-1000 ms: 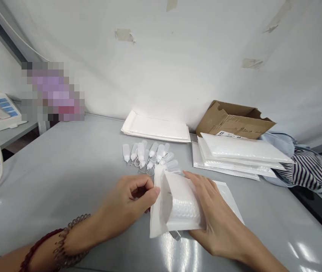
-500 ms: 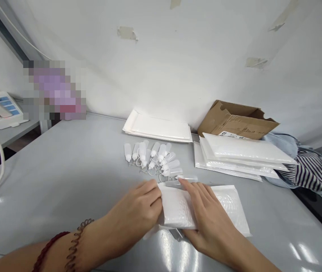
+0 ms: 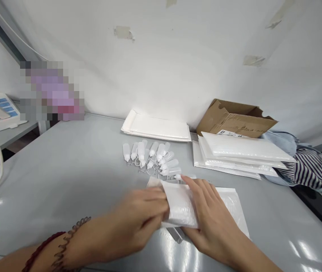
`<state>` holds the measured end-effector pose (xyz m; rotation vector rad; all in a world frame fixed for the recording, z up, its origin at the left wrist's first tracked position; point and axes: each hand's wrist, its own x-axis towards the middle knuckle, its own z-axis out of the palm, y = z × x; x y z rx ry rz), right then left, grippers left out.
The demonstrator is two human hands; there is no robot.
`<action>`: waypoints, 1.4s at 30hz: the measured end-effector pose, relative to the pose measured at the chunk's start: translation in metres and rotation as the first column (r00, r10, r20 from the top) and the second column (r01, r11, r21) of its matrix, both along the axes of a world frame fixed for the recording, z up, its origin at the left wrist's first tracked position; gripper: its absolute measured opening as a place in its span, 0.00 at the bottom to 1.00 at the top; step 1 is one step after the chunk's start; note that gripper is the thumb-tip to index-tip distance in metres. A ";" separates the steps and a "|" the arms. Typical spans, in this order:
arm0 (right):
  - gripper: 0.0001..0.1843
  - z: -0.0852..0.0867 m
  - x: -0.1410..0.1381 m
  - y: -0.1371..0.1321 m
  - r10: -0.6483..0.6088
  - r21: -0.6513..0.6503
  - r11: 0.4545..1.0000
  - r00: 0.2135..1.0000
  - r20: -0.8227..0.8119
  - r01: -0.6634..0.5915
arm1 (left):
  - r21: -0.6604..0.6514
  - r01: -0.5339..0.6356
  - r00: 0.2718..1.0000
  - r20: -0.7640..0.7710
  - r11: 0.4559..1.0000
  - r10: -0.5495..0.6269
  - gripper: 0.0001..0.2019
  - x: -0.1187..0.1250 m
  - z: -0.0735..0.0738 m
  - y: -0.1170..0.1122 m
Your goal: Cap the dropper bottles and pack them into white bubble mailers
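Observation:
A white bubble mailer (image 3: 182, 206) is folded or bulging between my two hands above the table. My right hand (image 3: 210, 215) clasps it, fingers across the top and thumb underneath. At its left edge my left hand (image 3: 142, 215), partly blurred, is closed on the mailer, with the fingertips hidden behind its edge. A greyish, shiny strip (image 3: 175, 234) pokes out below the mailer; what it is I cannot make out. Another white padded piece (image 3: 233, 207) spreads out to the right, behind my right hand. Just beyond my hands lie several small translucent squeeze bottles (image 3: 151, 156) with white caps.
Flat white mailers (image 3: 157, 126) are stacked against the wall. More padded mailers (image 3: 242, 149) are piled at the right, before an open cardboard box (image 3: 237, 117). Striped cloth (image 3: 308, 170) lies at the right edge. A white device (image 3: 0, 111) sits on a side surface at far left.
My left hand has shifted slightly right and down, turning at the mailer's left edge, which now lifts more. My right hand keeps its hold. The view has moved slightly.

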<state>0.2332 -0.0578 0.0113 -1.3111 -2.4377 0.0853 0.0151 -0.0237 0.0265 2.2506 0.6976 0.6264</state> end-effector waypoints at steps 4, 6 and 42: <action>0.34 0.005 0.009 0.005 -0.089 0.099 0.991 0.996 -0.028 0.092 | -0.028 -0.491 0.862 0.124 0.871 0.491 0.11 -0.007 0.000 0.012; 0.34 0.007 0.010 0.006 -0.105 0.133 0.985 0.993 -0.046 0.110 | -0.249 -0.475 0.868 0.030 0.844 0.497 0.11 -0.009 0.001 0.016; 0.17 0.000 0.000 0.001 0.112 0.362 0.911 0.965 0.238 -0.196 | 0.517 -0.068 0.997 -0.001 0.853 0.080 0.13 0.001 -0.016 0.007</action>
